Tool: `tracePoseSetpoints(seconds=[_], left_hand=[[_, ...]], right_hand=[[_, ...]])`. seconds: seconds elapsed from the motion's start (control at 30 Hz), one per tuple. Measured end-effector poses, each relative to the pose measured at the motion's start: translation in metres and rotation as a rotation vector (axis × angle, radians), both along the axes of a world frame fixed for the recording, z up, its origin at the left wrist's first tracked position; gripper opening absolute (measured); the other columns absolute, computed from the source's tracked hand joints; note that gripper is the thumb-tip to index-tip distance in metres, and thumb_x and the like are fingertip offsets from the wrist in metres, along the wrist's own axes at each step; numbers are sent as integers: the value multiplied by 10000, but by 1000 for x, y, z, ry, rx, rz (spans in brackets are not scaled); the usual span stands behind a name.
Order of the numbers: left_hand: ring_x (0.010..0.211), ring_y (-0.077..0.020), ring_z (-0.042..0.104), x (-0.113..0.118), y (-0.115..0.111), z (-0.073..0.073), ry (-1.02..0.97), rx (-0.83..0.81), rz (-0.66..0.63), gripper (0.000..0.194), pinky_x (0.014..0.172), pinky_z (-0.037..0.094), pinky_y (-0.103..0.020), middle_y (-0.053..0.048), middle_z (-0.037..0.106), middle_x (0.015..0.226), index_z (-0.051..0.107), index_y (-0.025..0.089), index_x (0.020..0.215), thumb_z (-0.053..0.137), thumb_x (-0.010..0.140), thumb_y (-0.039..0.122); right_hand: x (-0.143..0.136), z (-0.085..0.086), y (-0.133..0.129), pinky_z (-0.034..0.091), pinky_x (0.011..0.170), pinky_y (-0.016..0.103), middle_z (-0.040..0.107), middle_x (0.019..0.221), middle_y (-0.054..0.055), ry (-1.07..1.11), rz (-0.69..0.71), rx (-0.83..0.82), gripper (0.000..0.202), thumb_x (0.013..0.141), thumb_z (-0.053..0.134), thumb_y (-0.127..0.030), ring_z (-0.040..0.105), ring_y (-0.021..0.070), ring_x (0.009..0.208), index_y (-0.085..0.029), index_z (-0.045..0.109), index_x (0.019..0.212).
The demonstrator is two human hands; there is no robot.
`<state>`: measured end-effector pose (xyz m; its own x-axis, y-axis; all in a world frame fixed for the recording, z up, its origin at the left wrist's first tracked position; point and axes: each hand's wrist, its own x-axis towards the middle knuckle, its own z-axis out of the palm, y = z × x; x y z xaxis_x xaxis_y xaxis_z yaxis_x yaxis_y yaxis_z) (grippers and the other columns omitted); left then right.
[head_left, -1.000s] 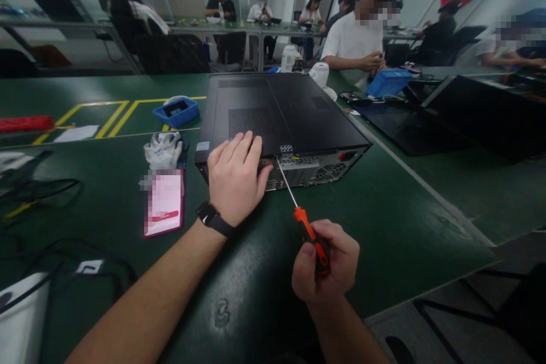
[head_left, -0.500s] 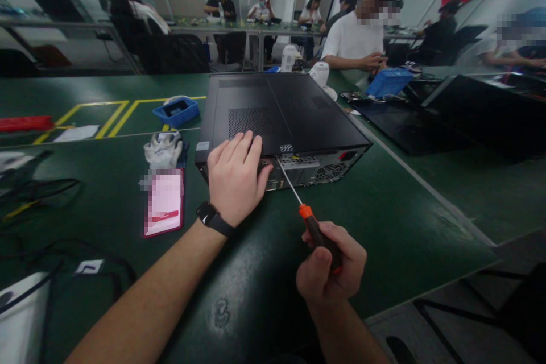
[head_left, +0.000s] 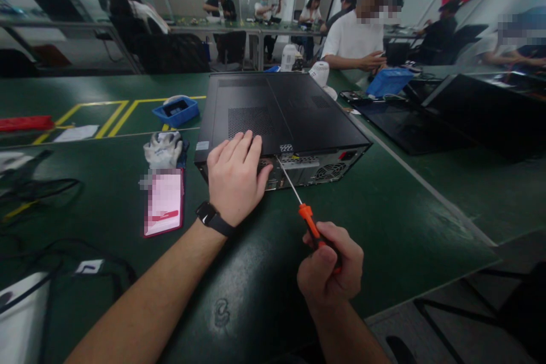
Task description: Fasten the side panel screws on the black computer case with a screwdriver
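Observation:
A black desktop computer case (head_left: pixel 260 94) lies flat on the green table, its rear panel with the fan grille (head_left: pixel 331 171) facing me. My left hand (head_left: pixel 236 173) rests on the case's near edge, fingers stretched over the top cover and thumb down by the rear panel. Wrapped around the handle of an orange and black screwdriver (head_left: pixel 310 222) is my right hand (head_left: pixel 330 264). The screwdriver's tip meets the upper edge of the rear panel, just right of my left thumb. What sits under the tip is too small to make out.
Left of the case are a blue bin (head_left: pixel 177 112), gloves (head_left: pixel 163 151) and a phone (head_left: pixel 164 202). Cables (head_left: pixel 42 182) lie further left. Dark flat panels (head_left: pixel 409 122) and another blue bin (head_left: pixel 390 83) stand to the right. A co-worker (head_left: pixel 356 40) is across the table.
The screwdriver handle has turned about its own axis, showing more orange, and my right hand has shifted slightly with it. My left hand and the case have stayed put.

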<state>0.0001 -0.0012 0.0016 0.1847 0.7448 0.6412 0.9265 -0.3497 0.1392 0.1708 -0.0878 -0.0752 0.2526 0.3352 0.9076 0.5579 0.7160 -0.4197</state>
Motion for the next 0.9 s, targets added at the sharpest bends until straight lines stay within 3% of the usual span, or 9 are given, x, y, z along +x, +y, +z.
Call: tracePoseSetpoints(seconds=[0.17, 0.43, 0.6, 0.73, 0.9], left_hand=[[1482, -375, 550, 0, 0, 0, -10, -6, -2, 542, 1236, 365, -589, -194, 600, 1579, 591, 134, 1521, 589, 1012, 321], [1481, -366, 552, 1, 0, 1, 6, -13, 13, 523, 1240, 368, -570, -188, 600, 1581, 602, 110, 1501, 574, 1026, 326], [1481, -374, 552, 0, 0, 1, -9, -10, 3, 527, 1238, 369, -586, -195, 601, 1578, 603, 115, 1503, 580, 1019, 322], [1479, -379, 551, 0, 0, 1, -6, -8, -2, 533, 1236, 369, -595, -203, 598, 1579, 599, 111, 1508, 577, 1019, 323], [1477, -375, 555, 0, 0, 1, -8, -3, 1, 535, 1237, 366, -586, -194, 605, 1574, 598, 135, 1514, 589, 1013, 320]], right_hand=[[-2, 7, 0, 606, 651, 389, 671, 1010, 80, 14, 66, -20, 336, 979, 520, -257, 682, 209, 832, -163, 646, 1276], [-1, 6, 2, 585, 630, 338, 699, 967, 63, -10, -5, 21, 315, 961, 545, -153, 675, 169, 752, -152, 655, 1256], [0, 1, 0, 597, 622, 341, 690, 978, 63, -11, 7, -9, 302, 983, 540, -208, 687, 171, 745, -168, 644, 1263], [-1, 7, 0, 596, 632, 370, 669, 983, 71, -16, 61, -11, 342, 929, 586, -212, 681, 194, 769, -144, 641, 1260], [-1, 13, -1, 585, 643, 372, 663, 965, 70, -28, 21, -28, 316, 921, 578, -187, 659, 206, 807, -166, 654, 1227]])
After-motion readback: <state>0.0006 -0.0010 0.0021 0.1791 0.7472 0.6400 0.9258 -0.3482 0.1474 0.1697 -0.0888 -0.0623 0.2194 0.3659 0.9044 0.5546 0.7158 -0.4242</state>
